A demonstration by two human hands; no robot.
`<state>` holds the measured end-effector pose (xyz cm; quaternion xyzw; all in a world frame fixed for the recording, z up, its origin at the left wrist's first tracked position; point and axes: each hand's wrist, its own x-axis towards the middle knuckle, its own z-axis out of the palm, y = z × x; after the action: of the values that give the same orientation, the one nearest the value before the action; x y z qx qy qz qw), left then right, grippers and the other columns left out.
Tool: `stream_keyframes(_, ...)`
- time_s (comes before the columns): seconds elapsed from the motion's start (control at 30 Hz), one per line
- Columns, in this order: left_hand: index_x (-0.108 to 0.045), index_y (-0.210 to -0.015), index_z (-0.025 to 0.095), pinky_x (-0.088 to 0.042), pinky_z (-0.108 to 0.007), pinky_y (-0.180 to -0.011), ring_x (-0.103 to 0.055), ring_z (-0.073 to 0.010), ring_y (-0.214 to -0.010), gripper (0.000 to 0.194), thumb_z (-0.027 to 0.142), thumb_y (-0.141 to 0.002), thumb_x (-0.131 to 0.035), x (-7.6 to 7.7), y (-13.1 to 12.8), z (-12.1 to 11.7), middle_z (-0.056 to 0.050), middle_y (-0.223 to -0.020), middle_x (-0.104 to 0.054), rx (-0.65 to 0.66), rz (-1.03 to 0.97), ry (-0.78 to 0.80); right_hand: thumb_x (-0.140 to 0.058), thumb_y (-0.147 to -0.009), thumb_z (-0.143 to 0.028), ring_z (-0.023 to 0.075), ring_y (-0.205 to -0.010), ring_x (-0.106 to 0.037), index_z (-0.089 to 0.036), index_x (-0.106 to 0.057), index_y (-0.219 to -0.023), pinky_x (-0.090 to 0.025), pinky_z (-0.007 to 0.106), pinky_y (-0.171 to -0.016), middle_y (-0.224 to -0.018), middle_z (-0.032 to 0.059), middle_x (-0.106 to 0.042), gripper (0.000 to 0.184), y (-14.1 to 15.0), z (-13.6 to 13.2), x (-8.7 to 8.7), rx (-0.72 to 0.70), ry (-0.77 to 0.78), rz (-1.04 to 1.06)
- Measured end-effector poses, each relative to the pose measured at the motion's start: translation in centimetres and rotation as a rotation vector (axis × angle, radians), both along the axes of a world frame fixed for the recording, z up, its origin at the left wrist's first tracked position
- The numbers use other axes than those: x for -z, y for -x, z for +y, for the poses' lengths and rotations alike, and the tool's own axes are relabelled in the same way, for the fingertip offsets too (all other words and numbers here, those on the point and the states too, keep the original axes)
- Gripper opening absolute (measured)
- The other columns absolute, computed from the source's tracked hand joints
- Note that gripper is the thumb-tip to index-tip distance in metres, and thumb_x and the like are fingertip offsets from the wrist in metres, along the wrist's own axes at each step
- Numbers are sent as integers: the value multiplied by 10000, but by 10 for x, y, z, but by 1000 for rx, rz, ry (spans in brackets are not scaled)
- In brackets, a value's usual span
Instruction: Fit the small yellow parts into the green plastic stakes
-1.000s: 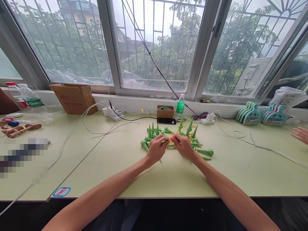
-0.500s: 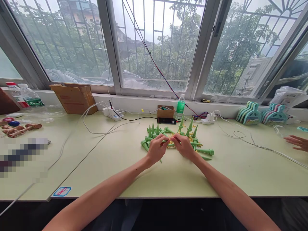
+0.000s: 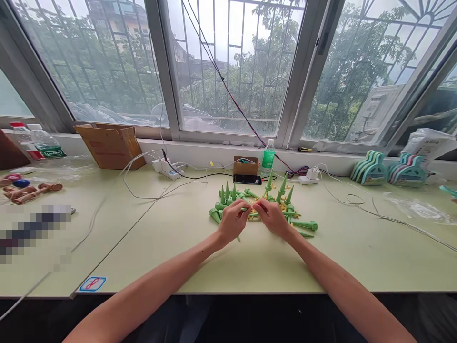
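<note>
My left hand (image 3: 233, 221) is closed around a green plastic spike, most of it hidden by the fingers. Its fingertips meet those of my right hand (image 3: 273, 218), which is closed in a pinch; what the right fingers hold, if anything, is too small and covered to make out. Around both hands lie several green cone-shaped spikes. Some stand upright, like the tall spike (image 3: 281, 189) behind my right hand, while a spike with a ridged cap (image 3: 305, 225) lies on its side at the right. Small yellow pieces (image 3: 285, 214) are scattered among them.
Behind the pile are a phone (image 3: 247, 179), a small brown box (image 3: 246, 166) and a green-labelled bottle (image 3: 267, 157). White cables (image 3: 392, 220) cross the table (image 3: 357, 267). Clear plastic film (image 3: 423, 209) and stacked pastel plastic pieces (image 3: 369, 169) are at the right.
My hands stay almost still, fingertips together. At the far right, another person's hand has drawn back almost out of view, and clear plastic film now lies spread there.
</note>
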<state>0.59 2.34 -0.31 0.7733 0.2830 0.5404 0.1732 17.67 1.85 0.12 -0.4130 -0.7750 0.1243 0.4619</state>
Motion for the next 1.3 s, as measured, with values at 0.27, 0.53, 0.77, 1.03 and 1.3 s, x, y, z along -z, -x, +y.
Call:
stream_keyframes(0.27,-648,-905,199,-504,-191,-563,-573,-95,-699,103,216,-885,-549,3,0,3,-28,-860,-615,-18,-5,-105,-402,-964,-386,104,-520,-359,-190,-517,-777,-315,220,-534,-604,-32,-459,294,1,-2,-2,-32,18,3)
stream_keyframes(0.53,-653,-939,197,-524,-193,-542,-590,-88,-672,123,235,-888,-548,4,0,3,-26,-879,-624,-22,-1,-91,-367,-974,-395,109,-517,-369,-194,-505,-781,-328,227,-541,-600,-31,-448,311,2,-4,-3,-50,19,5)
stream_keyframes(0.77,-656,-905,188,-480,-158,-496,-584,-86,-687,113,238,-883,-557,3,0,2,-30,-862,-629,-13,18,-81,-370,-969,-409,112,-521,-378,-191,-526,-776,-333,226,-531,-598,-22,-472,329,2,-4,-3,-41,20,-3)
stream_keyframes(1.03,-659,-830,186,-441,-162,-468,-506,-52,-553,118,244,-876,-566,1,1,2,-3,-785,-585,17,5,-19,-381,-967,-377,100,-523,-382,-182,-537,-776,-328,220,-525,-631,-20,-495,314,2,-2,0,-45,14,-1)
stream_keyframes(1.3,-657,-808,184,-414,-171,-440,-487,-46,-499,150,278,-879,-564,1,2,2,-1,-763,-575,45,8,-8,-378,-967,-379,103,-524,-377,-183,-531,-775,-327,220,-520,-612,-22,-474,314,1,-2,1,-61,22,-8)
